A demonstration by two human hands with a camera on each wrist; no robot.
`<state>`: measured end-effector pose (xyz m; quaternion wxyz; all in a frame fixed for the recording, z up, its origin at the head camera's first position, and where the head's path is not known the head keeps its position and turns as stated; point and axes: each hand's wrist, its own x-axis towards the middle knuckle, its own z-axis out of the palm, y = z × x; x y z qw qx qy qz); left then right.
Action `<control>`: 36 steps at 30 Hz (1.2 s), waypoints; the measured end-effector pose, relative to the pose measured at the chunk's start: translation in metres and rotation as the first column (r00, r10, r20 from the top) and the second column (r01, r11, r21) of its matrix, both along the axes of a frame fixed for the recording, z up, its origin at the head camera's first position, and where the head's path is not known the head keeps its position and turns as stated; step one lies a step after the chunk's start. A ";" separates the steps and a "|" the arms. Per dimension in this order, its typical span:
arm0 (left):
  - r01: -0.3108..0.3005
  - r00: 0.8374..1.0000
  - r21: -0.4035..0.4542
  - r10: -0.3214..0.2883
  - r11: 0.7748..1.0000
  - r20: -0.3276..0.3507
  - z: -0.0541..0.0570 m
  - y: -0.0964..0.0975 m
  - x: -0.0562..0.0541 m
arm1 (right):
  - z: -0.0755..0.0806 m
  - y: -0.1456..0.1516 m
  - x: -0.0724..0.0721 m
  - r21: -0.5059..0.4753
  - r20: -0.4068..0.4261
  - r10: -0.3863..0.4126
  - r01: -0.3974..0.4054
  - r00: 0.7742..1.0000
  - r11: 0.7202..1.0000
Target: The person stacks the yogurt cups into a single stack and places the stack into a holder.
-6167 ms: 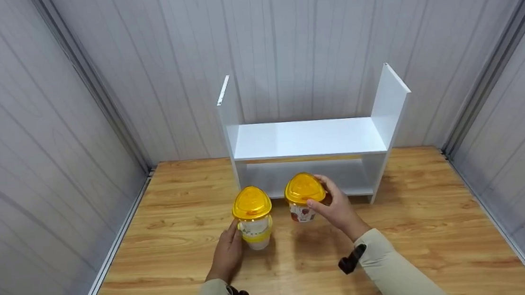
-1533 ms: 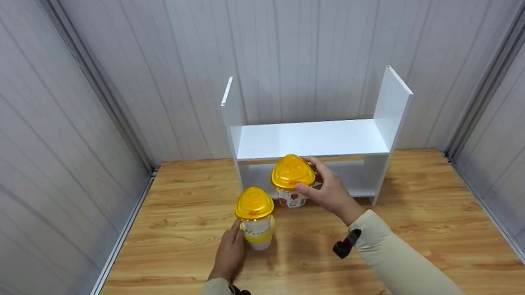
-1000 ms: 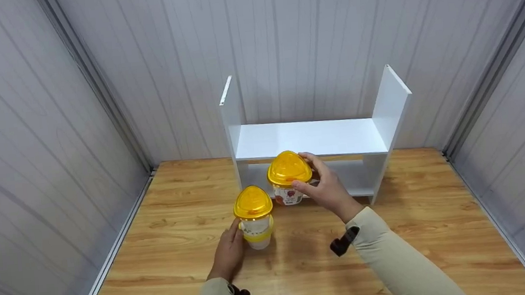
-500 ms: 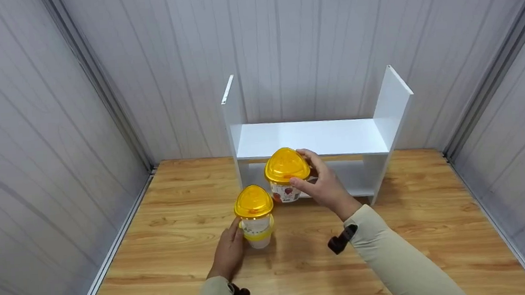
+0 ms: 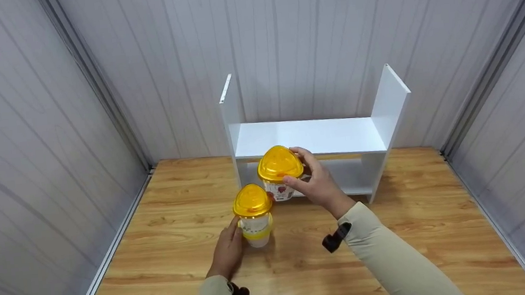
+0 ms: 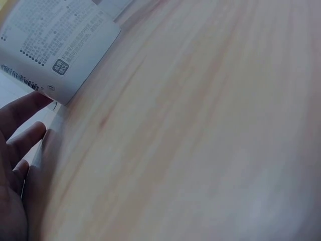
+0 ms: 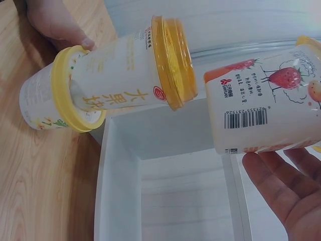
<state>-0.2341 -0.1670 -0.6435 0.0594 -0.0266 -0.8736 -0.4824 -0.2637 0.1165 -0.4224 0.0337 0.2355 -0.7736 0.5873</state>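
Amber-lidded stacked cups [image 5: 254,220] stand near a held strawberry cup [image 5: 278,170].

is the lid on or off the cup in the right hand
On: in the head view, a domed yellow lid covers the top of the cup held by the right hand.

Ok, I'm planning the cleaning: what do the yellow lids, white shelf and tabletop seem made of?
Yellow lids: glossy, likely plastic, from bright highlights and a translucent look. White shelf: smooth satin, perhaps coated board, from its flat, crisp panels. Tabletop: wood or laminate; grain and soft sheen fit both.
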 end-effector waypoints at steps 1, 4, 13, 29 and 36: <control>0.003 1.000 -0.001 -0.003 1.000 -0.003 0.000 0.000 0.000 | 0.000 -0.001 0.000 0.001 -0.005 -0.005 0.005 1.000 1.000; 0.011 1.000 0.005 -0.011 1.000 -0.013 0.000 0.000 -0.002 | 0.000 -0.003 -0.001 0.001 -0.017 -0.010 0.010 1.000 1.000; 0.009 1.000 0.006 -0.009 1.000 -0.003 0.000 0.000 -0.001 | 0.001 -0.011 -0.001 0.004 -0.019 0.004 -0.004 1.000 1.000; -0.008 1.000 -0.005 0.008 1.000 0.017 -0.001 0.001 -0.003 | 0.002 -0.025 -0.001 -0.025 0.002 0.025 -0.025 1.000 0.999; -0.012 1.000 -0.004 0.012 1.000 0.021 0.001 0.002 -0.002 | 0.001 -0.031 0.000 -0.028 0.003 0.045 -0.045 0.999 0.999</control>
